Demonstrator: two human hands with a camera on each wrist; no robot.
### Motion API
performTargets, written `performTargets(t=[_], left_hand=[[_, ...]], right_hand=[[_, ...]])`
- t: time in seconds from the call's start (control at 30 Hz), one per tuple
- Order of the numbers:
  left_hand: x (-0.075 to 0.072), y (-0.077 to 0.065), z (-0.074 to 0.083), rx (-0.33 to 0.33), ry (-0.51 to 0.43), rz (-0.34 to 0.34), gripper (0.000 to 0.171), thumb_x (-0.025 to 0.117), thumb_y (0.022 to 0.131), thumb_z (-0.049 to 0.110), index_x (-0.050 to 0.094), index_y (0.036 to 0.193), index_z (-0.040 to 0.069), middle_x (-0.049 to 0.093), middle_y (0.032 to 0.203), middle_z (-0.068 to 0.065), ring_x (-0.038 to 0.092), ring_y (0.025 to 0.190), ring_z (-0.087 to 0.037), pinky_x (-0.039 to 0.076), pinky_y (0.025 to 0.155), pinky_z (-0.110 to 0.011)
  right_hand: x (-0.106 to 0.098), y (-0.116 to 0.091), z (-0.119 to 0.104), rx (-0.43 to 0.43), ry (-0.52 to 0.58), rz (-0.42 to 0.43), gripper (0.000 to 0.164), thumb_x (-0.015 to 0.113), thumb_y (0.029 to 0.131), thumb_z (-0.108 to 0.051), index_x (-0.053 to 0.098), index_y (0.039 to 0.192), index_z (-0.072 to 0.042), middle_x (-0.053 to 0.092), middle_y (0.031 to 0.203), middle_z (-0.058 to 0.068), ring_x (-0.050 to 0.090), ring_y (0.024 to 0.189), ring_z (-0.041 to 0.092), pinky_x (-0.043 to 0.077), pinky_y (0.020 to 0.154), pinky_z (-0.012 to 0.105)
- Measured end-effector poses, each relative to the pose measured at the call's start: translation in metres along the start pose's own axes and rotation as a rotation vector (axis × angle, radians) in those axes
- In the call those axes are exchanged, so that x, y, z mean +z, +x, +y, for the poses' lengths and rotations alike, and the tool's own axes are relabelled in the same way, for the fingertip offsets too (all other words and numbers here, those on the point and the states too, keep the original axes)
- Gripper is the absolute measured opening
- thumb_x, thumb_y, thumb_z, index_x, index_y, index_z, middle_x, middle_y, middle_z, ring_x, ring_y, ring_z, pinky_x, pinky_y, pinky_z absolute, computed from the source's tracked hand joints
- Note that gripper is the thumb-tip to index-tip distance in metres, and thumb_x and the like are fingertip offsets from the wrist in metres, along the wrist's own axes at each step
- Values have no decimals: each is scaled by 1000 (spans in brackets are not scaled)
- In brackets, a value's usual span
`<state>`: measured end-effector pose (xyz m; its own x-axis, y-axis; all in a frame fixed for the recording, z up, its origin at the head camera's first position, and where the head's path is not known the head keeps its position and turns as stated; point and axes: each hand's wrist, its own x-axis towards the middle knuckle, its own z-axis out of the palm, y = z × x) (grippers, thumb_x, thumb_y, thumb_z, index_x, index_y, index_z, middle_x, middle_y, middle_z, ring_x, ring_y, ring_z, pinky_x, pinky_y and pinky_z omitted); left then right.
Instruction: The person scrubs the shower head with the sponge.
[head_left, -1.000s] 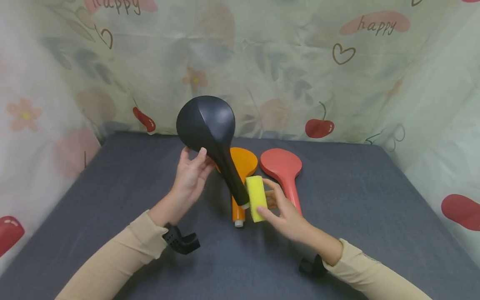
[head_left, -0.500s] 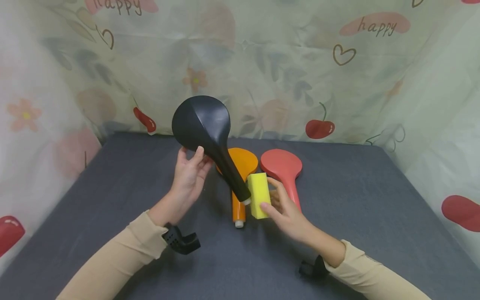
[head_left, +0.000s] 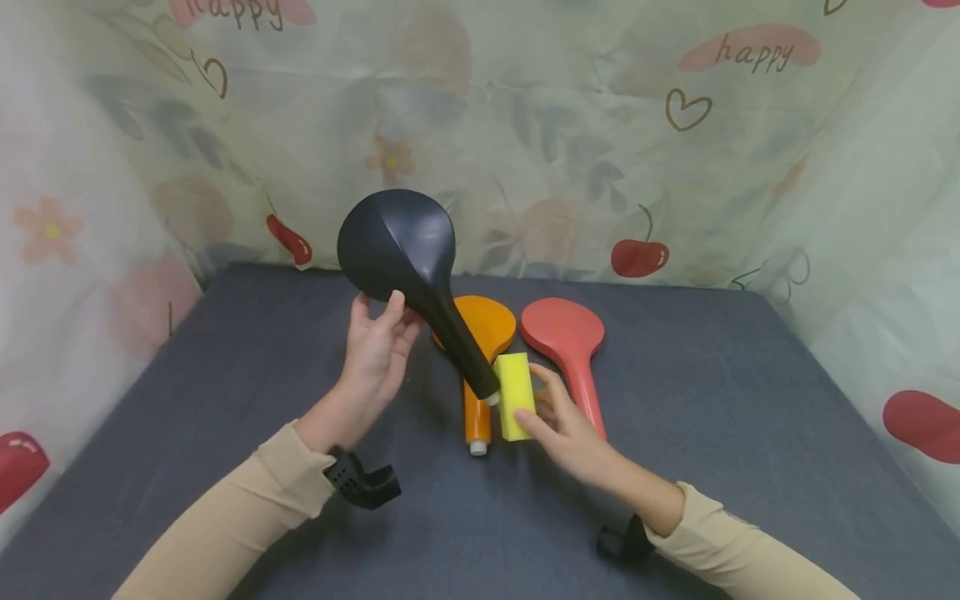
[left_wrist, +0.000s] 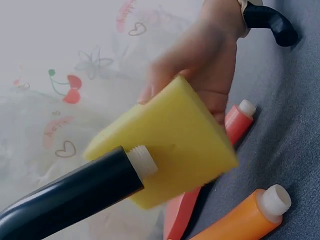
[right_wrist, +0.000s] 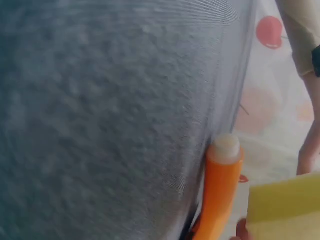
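Note:
A black handheld shower head (head_left: 401, 246) is held up in the air by my left hand (head_left: 375, 350), which grips it under its round head. Its handle slants down to the right and ends in a white threaded connector (left_wrist: 142, 161). Between thumb and fingers, my right hand (head_left: 566, 429) pinches a yellow sponge (head_left: 515, 396). In the left wrist view the sponge's broad face is right at the connector; whether they touch I cannot tell. The sponge fills the lower right corner of the right wrist view.
An orange shower head (head_left: 477, 417) lies on the dark grey cloth table (head_left: 262, 375), partly behind the black one. To its right lies a red shower head (head_left: 562, 325). A patterned curtain (head_left: 525, 125) hangs behind and at both sides.
The black shower head has shifted slightly left with my left hand. My right hand has moved the sponge slightly right and up, then back left and down, turning it a little.

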<state>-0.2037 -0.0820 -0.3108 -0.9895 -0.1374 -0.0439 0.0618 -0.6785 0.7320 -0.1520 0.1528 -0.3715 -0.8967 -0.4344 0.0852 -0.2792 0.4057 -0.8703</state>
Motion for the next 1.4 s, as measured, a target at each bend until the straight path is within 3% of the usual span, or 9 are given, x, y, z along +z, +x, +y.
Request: performTargets(t=[0.13,0.27,0.43,0.57,0.73,0.9,1.13,1.27,1.4], left_hand=[[-1,1,1,-14,-6,14,26,47,96,12,33,115,25,58,89,6,60,80,-10,52,80,-21],[-1,1,2,-28,2,27,27,46,96,13,31,116,24,58,95,5,61,83,-9,53,81,-20],[-1,1,2,-27,10,40,26,46,96,14,31,115,24,58,97,5,62,85,-8,53,82,-20],[-2,0,2,-26,15,51,24,47,96,15,33,112,25,58,96,6,62,84,-8,53,83,-20],[-2,1,3,-25,12,60,22,47,96,16,33,110,25,56,101,5,62,85,-8,53,83,-20],[-2,1,3,-34,-14,61,22,47,96,15,33,110,25,55,101,3,62,85,-9,54,81,-19],[-1,0,4,-21,-16,55,23,46,96,14,32,111,24,56,100,3,61,85,-10,53,80,-20],[-1,-1,4,-28,-23,57,22,47,96,13,33,110,24,57,96,3,61,85,-10,53,79,-20],[0,-1,4,-31,-32,54,22,47,96,13,33,108,23,60,93,4,61,85,-10,54,79,-21]], right_hand=[[-1,-3,-3,-106,-64,80,66,59,91,-19,19,144,-21,49,122,14,57,101,22,49,83,34],[1,-6,-6,-272,-203,174,75,70,82,-15,25,142,-20,46,120,9,47,103,17,47,81,31],[6,-6,-6,-571,-506,269,78,82,65,-15,43,132,-18,43,118,14,44,103,22,50,74,34],[6,-3,-6,-765,-716,303,74,84,57,-18,52,124,-26,48,113,17,46,101,26,47,74,40],[6,-2,-5,-857,-834,299,70,84,54,-20,59,119,-31,50,110,16,48,100,25,44,74,41],[3,-4,-4,-787,-783,330,72,83,56,-20,54,122,-27,46,114,17,44,104,26,40,76,43],[-3,1,-2,-547,-511,340,72,78,69,-19,43,133,-15,47,115,13,46,104,22,38,80,45],[-4,3,-1,-374,-287,259,71,70,80,-14,31,140,-16,52,118,9,52,103,19,46,83,41],[-3,4,-2,-173,-54,105,63,56,92,-15,20,144,-16,51,121,16,57,106,26,50,84,38]])
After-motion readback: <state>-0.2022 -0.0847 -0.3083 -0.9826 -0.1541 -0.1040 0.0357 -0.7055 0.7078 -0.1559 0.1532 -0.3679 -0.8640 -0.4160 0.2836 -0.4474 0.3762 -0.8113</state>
